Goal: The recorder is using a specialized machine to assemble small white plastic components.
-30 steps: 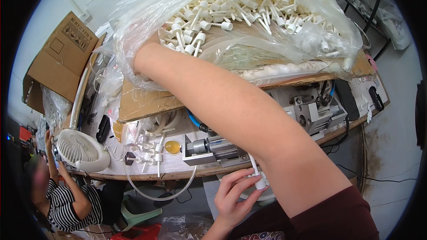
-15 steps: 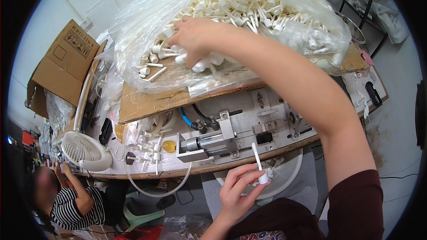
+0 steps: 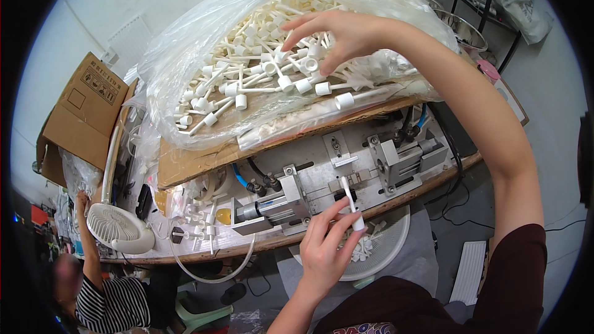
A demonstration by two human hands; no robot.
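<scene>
Between the fingertips of my left hand point(image 3: 326, 242) is a white plastic cap with a stem point(image 3: 352, 207), its stem pointing up and away from me. This hand is in front of the metal fixture point(image 3: 346, 176), above a white mesh basket point(image 3: 396, 241). My right hand point(image 3: 343, 34) hovers at the near side of a big heap of similar white capped stems point(image 3: 247, 65), fingers spread and curved. Nothing shows gripped in it, though some pieces lie right beneath its fingertips. The heap rests in a clear plastic bag point(image 3: 179, 55) on a cardboard sheet point(image 3: 185, 164).
Two air cylinders point(image 3: 272, 210) with hoses flank the fixture. A white fan point(image 3: 120, 227), loose white parts point(image 3: 201, 222) and a yellow ball point(image 3: 223, 216) are to the left. A co-worker point(image 3: 114, 291) in stripes sits at far left. White pieces lie in the basket.
My right hand has moved right and its fingers have spread; several capped stems now lie nearer the bag's front. My left hand still holds its piece. The co-worker's arm has risen.
</scene>
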